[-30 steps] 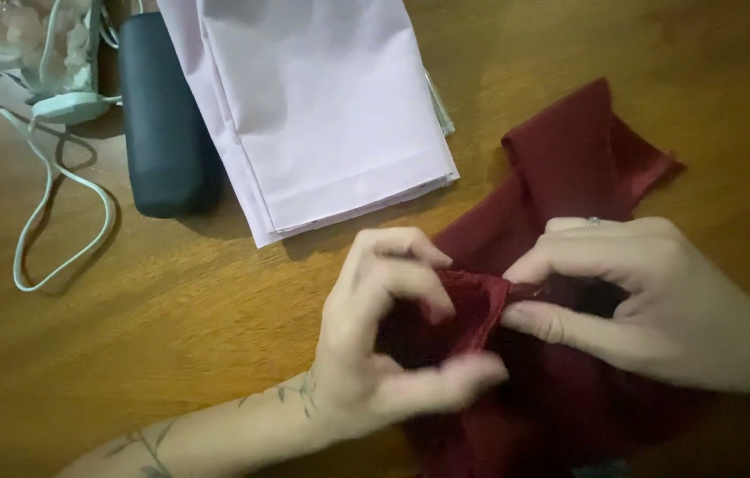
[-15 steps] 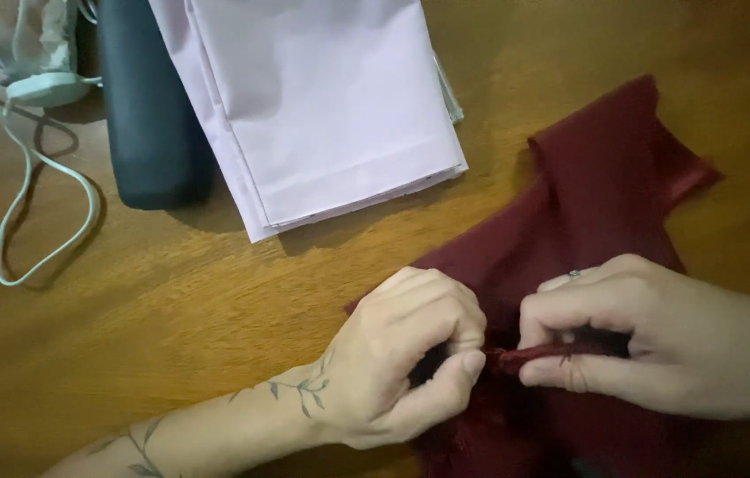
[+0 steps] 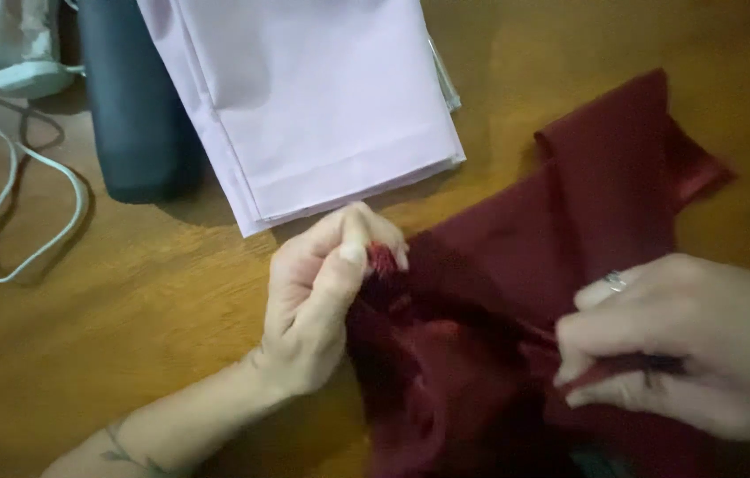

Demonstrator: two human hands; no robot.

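Observation:
A dark red cloth [image 3: 587,230] lies crumpled on the wooden table [image 3: 127,354]. My left hand [image 3: 317,296] pinches a bunched edge of it between thumb and fingers, left of the cloth's middle. My right hand [image 3: 685,350], with a ring on one finger, grips another fold of the same cloth at the lower right. The cloth is pulled taut between the two hands. Its far end spreads toward the upper right.
A folded pale pink fabric stack [image 3: 322,97] lies at the top centre. A dark grey oblong case [image 3: 131,106] sits left of it. A white cable [image 3: 30,221] loops from a white device [image 3: 21,53] at the top left.
My hands, close together over the cloth before, have drawn apart: the left moved up and left, the right moved right, stretching the red cloth between them.

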